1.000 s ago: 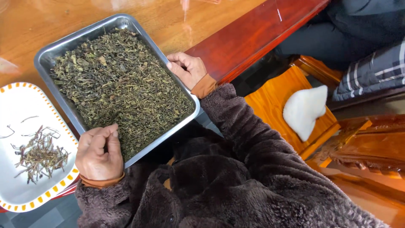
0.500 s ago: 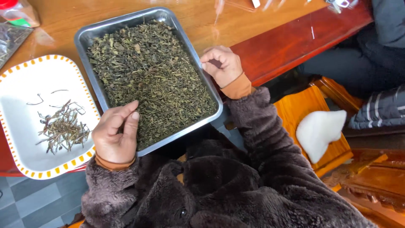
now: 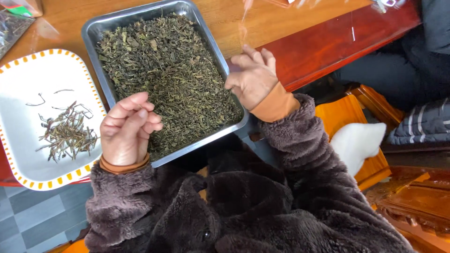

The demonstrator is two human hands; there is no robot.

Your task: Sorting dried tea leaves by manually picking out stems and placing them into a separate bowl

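Note:
A rectangular metal tray full of dried green tea leaves lies on the wooden table. My left hand hovers over the tray's near left corner, fingers loosely curled with nothing visible in them. My right hand is at the tray's right rim, back up, fingers slightly apart, thumb toward the leaves. Left of the tray a white plate with an orange dotted border holds a small pile of picked stems. Both arms wear fuzzy dark brown sleeves.
A clear plastic bag lies at the table's far left corner. The table's red-brown edge runs to the right. Below it stands an orange wooden stool with a white cushion. Another person's dark-clothed legs are at the right.
The view has closed in on the tray. My left hand has lifted off the tray's near rim and curled. My right hand has loosened from the right rim, fingers spreading.

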